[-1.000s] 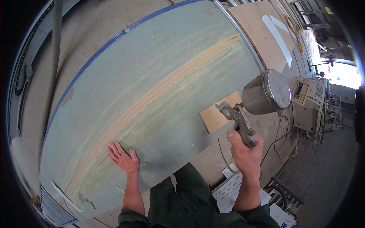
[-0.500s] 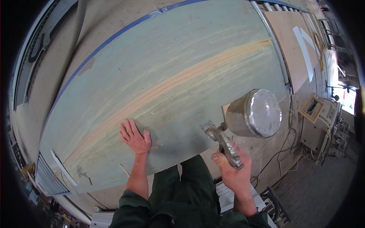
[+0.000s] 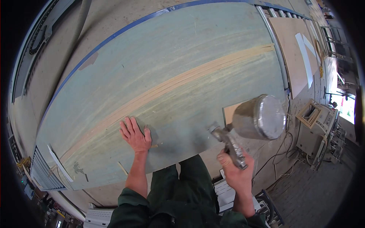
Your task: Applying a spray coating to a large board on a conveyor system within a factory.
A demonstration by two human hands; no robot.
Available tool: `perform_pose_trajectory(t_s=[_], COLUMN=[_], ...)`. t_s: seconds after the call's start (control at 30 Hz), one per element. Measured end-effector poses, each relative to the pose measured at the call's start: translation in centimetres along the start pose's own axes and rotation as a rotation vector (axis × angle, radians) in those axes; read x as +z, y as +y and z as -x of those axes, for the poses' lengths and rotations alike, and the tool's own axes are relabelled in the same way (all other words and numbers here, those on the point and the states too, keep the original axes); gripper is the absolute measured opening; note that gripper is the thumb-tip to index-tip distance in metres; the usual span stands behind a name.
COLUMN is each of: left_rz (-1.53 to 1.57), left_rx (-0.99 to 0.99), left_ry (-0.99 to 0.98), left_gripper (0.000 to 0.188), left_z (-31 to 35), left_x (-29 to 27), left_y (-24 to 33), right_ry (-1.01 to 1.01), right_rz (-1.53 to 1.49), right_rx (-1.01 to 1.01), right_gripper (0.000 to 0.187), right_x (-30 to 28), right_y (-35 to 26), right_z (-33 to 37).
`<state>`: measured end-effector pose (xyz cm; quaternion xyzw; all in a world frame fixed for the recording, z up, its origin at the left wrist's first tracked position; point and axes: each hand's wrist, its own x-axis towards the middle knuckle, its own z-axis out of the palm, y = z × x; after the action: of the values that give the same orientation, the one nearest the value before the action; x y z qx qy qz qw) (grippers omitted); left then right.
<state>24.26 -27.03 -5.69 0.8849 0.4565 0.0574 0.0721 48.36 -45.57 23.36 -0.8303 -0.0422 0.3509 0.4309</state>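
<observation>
My left hand (image 3: 136, 136) lies flat with fingers spread on a worn blue-green tabletop (image 3: 114, 89). Its fingertips reach the near edge of several long, thin wooden strips (image 3: 178, 79), which lie side by side across the table. In my right hand (image 3: 238, 173) is a metal spray gun (image 3: 232, 149), gripped by its handle above the table's near edge. A large silvery cup (image 3: 253, 118) is attached to the gun and tilts to the right. The nozzle points leftward and looks blurred, with a faint haze in front of it.
Partly behind the cup lies a small wooden board (image 3: 230, 113). A little wood offcut (image 3: 154, 146) rests beside my left wrist. Rollers (image 3: 273, 41) border the table's right end, with a brown panel (image 3: 291, 49) beyond. At the right stands a grey machine (image 3: 317, 131) with cables on the floor.
The spray gun has shifted slightly right and down, and a faint haze now shows by its nozzle. My left hand stays flat by the strips. The whole view has shifted a little.
</observation>
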Motion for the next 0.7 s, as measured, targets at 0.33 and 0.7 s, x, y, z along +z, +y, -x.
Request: perform_pose_trajectory(t_s=[0.33, 0.7], left_rz=[0.022, 0.013], left_rx=[0.045, -0.017], left_ry=[0.029, -0.028], left_gripper=[0.075, 0.075], left_z=[0.1, -0.1], left_x=[0.2, -0.4], left_y=[0.1, 1.0], right_ry=[0.313, 0.347], right_rz=[0.018, -0.067], right_rx=[0.041, 0.056], right_gripper=[0.024, 0.034], right_x=[-2.6, -0.2], right_y=[2.0, 0.2], right_z=[-1.5, 1.1])
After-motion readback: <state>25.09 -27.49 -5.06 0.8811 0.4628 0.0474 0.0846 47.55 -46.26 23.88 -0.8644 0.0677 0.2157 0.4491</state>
